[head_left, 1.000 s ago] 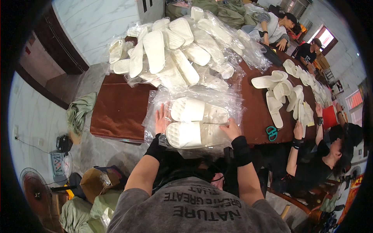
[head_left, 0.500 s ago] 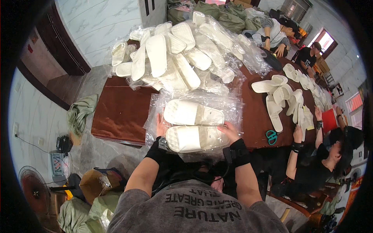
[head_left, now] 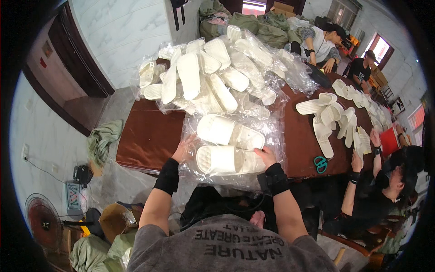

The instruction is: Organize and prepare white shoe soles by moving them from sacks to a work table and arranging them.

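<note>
2 white moulded slippers [head_left: 229, 145], smooth and foam-like with rounded ends and ribbed footbeds, lie side by side on a crinkled clear plastic bag [head_left: 272, 131] at the near edge of a dark brown glossy worktop [head_left: 145, 136]. Their long axes run left to right across the person's front; which end is the toe cannot be told for certain, though the open foot-holes seem to face left. The left hand [head_left: 185, 148], fingers spread and flat, presses on the plastic just beside the left end of the nearer slipper, grasping nothing. The right hand [head_left: 266, 155], fingers loosely open, rests on the plastic at the right end of that slipper; whether it pinches the film cannot be told. Both wrists wear black cuffs. Behind the pair rises a heap of bagged white slippers [head_left: 213, 77], close to the far slipper. To the right lie loose white slippers [head_left: 328, 115] and teal-handled scissors [head_left: 321, 164] near the worktop edge, where a seated person in black [head_left: 376, 199] reaches in. On the floor at left lie a green cloth [head_left: 102, 140] and a fan [head_left: 43, 222].
</note>
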{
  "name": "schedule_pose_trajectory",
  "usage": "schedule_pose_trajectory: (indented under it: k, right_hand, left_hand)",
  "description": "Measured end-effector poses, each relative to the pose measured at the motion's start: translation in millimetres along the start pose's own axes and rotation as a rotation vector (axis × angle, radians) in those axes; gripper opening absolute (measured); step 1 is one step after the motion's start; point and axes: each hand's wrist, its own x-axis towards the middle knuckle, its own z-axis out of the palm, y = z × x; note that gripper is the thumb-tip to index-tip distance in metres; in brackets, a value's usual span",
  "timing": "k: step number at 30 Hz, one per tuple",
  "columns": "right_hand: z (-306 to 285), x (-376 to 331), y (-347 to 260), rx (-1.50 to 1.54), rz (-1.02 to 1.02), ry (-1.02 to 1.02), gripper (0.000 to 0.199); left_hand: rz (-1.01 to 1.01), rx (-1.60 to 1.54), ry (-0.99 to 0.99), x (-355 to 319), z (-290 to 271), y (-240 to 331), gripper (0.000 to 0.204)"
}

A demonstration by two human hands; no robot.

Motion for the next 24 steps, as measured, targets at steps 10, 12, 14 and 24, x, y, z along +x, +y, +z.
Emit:
schedule_pose_trajectory:
  k: [10, 12, 14, 24]
  right_hand:
    - [-5.5, -5.0, 12.3, -0.329, -0.168, 0.167, 0.038]
    - [-4.6, -2.9, 2.3, -0.347, -0.198, 0.197, 0.039]
    - [-4.1, -11.5, -8.1, -0.495, -0.237, 0.243, 0.037]
    - [-165.2, -95.8, -118.7, -0.926, -0.325, 0.926, 0.034]
  left_hand:
    - [0.219, 0.896, 0.222, -7.5, 68.2, 110.1, 0.048]
    - [0.028, 1.086, 0.166, -14.0, 84.7, 84.6, 0.052]
    - [-0.008, 1.169, 0.16, -14.9, 90.2, 66.8, 0.053]
    - [-0.045, 1.263, 0.164, -2.6, 103.3, 65.6, 0.056]
